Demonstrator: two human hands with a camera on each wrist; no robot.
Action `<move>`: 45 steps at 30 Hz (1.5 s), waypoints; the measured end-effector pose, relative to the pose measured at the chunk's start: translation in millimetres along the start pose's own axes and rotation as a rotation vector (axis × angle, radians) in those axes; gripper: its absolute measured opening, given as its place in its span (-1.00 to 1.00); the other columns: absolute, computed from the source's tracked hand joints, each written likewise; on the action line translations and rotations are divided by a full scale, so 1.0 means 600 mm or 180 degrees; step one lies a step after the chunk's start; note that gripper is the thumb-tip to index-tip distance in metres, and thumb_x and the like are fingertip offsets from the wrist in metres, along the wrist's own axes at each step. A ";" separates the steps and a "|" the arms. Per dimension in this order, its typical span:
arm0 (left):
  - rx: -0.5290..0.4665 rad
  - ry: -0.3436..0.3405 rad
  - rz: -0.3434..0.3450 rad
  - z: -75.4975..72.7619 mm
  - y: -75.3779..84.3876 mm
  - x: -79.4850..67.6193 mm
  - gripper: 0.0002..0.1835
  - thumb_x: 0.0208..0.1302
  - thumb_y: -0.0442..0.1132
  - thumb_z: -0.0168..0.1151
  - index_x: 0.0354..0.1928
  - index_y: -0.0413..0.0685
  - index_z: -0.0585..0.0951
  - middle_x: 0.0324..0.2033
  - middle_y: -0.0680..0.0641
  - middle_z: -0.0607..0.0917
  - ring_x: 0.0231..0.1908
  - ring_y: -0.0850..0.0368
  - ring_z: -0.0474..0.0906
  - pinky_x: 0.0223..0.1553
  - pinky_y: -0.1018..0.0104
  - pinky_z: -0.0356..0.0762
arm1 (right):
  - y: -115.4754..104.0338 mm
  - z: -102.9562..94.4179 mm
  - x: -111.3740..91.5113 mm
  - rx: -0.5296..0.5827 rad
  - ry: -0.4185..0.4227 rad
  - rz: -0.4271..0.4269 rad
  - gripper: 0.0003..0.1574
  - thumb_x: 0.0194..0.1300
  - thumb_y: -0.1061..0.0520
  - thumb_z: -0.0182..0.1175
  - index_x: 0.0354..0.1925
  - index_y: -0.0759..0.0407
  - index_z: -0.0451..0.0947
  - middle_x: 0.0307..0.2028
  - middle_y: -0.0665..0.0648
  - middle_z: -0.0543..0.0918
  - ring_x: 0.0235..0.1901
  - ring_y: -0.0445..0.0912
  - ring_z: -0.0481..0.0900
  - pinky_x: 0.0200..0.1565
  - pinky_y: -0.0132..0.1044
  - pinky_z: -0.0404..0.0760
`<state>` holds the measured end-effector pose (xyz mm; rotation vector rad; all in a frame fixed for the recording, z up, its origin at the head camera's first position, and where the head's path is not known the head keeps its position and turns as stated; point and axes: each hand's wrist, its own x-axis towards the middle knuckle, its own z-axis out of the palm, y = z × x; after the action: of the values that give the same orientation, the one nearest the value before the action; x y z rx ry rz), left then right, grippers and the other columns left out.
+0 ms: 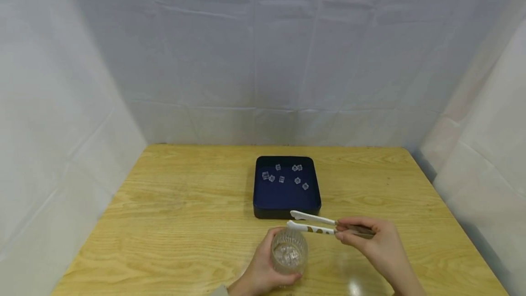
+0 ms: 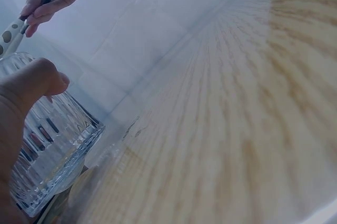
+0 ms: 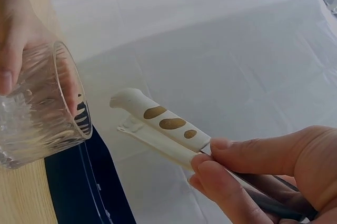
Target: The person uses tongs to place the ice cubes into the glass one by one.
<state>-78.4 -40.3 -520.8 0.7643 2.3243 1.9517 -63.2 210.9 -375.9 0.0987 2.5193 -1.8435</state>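
Note:
My left hand [image 1: 263, 266] grips a clear ribbed glass [image 1: 289, 251] from its left side, fingers and thumb curled round it. Several clear cubes [image 1: 287, 256] lie in the bottom of the glass. Between thumb and fingers, my right hand [image 1: 371, 236] holds a pair of tongs [image 3: 158, 124] with white tips and gold spots. The tong tips point left, spread a little apart with nothing visible between them, and overlap the far rim of the glass in the head view. From the left wrist, the thumb [image 2: 39, 84] shows against the ribbed wall.
A dark blue square tray [image 1: 283, 207] stands just beyond the glass on the wooden table [image 1: 185, 223]. Several clear cubes [image 1: 281, 179] lie scattered in its back and right parts. White sheeting [image 1: 255, 58] hangs behind the table and along both sides.

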 end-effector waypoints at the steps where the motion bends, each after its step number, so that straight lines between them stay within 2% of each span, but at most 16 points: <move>1: -0.0004 0.0006 0.0003 0.000 0.000 0.000 -0.03 -0.24 -0.24 0.68 0.27 0.10 0.33 0.09 -0.01 0.58 0.07 0.05 0.54 0.14 0.15 0.52 | 0.000 0.000 0.003 0.0011 0.0005 0.0014 -0.61 0.07 0.31 0.47 -0.09 0.37 0.69 -0.23 0.24 0.76 -0.30 -0.13 0.74 -0.26 -0.27 0.72; 4: -0.0018 0.0015 0.0011 0.001 -0.001 -0.001 -0.04 -0.25 -0.25 0.68 0.26 0.08 0.33 0.09 -0.03 0.58 0.07 0.04 0.54 0.14 0.15 0.53 | 0.001 0.000 0.013 0.0004 0.0025 -0.0026 -0.61 0.07 0.31 0.46 -0.08 0.38 0.68 -0.23 0.24 0.76 -0.29 -0.14 0.74 -0.25 -0.27 0.72; 12: 0.0005 0.0025 0.0064 0.002 -0.003 -0.001 -0.04 -0.24 -0.27 0.67 0.27 0.03 0.34 0.09 -0.07 0.58 0.07 0.00 0.54 0.13 0.13 0.53 | 0.007 0.007 0.043 -0.0212 0.0245 -0.0381 -0.65 0.07 0.30 0.47 -0.13 0.37 0.70 -0.26 0.25 0.76 -0.31 -0.21 0.73 -0.27 -0.34 0.71; 15: -0.0004 0.0028 0.0010 0.002 -0.001 -0.001 -0.04 -0.25 -0.28 0.67 0.26 0.04 0.34 0.10 -0.06 0.58 0.08 -0.02 0.54 0.15 0.12 0.52 | 0.010 0.009 0.058 -0.0318 0.0264 -0.0364 -0.65 0.09 0.27 0.47 -0.12 0.34 0.70 -0.25 0.23 0.76 -0.30 -0.22 0.73 -0.27 -0.36 0.70; 19: -0.0042 0.0024 -0.0078 0.000 0.002 0.000 -0.05 -0.25 -0.28 0.68 0.26 0.06 0.35 0.10 -0.05 0.58 0.08 -0.05 0.53 0.16 0.11 0.50 | 0.017 0.010 0.078 -0.0277 0.0274 -0.0322 -0.65 0.11 0.27 0.45 -0.10 0.34 0.70 -0.23 0.24 0.76 -0.29 -0.23 0.73 -0.27 -0.37 0.70; 26: -0.0049 0.0016 -0.0035 0.000 0.001 0.000 -0.05 -0.24 -0.28 0.67 0.26 0.05 0.35 0.09 -0.04 0.58 0.07 -0.02 0.54 0.15 0.13 0.51 | 0.030 0.018 0.106 -0.0302 0.0371 -0.0486 -0.67 0.12 0.31 0.44 -0.11 0.38 0.70 -0.21 0.30 0.74 -0.31 -0.23 0.72 -0.29 -0.40 0.69; 30: 0.0000 0.0012 -0.0001 0.001 -0.002 -0.001 -0.04 -0.23 -0.27 0.67 0.27 0.06 0.33 0.09 -0.06 0.58 0.07 0.00 0.54 0.12 0.14 0.53 | 0.034 0.023 0.121 -0.0470 0.0497 -0.0481 -0.69 0.11 0.30 0.44 -0.13 0.36 0.70 -0.23 0.28 0.75 -0.30 -0.18 0.72 -0.31 -0.43 0.68; 35: -0.0006 0.0014 0.0035 0.001 -0.002 -0.002 -0.05 -0.22 -0.27 0.66 0.27 0.06 0.33 0.09 -0.07 0.57 0.07 0.00 0.54 0.12 0.15 0.54 | 0.043 0.035 0.145 -0.0505 0.0606 -0.0506 -0.71 0.11 0.34 0.43 -0.15 0.39 0.70 -0.27 0.31 0.74 -0.30 -0.04 0.74 -0.34 -0.45 0.66; 38: 0.0014 0.0023 0.0085 0.001 -0.003 -0.001 -0.05 -0.22 -0.28 0.66 0.27 0.04 0.33 0.09 -0.08 0.57 0.06 -0.01 0.55 0.13 0.15 0.53 | 0.053 0.044 0.161 -0.0544 0.0684 -0.0571 -0.73 0.10 0.37 0.42 -0.17 0.41 0.70 -0.29 0.32 0.74 -0.32 -0.02 0.73 -0.37 -0.48 0.64; 45: -0.0107 0.0000 -0.0079 -0.001 0.005 0.001 -0.04 -0.26 -0.30 0.67 0.26 0.06 0.34 0.10 -0.01 0.57 0.08 -0.03 0.53 0.18 0.12 0.49 | 0.064 0.061 0.187 -0.0718 0.0792 -0.0682 -0.76 0.09 0.37 0.42 -0.21 0.43 0.70 -0.33 0.32 0.74 -0.30 0.06 0.74 -0.38 -0.51 0.61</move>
<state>-77.9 -40.0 -517.6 0.7296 2.2836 1.9752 -173.5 192.3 -429.6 0.0595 2.9989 -1.6896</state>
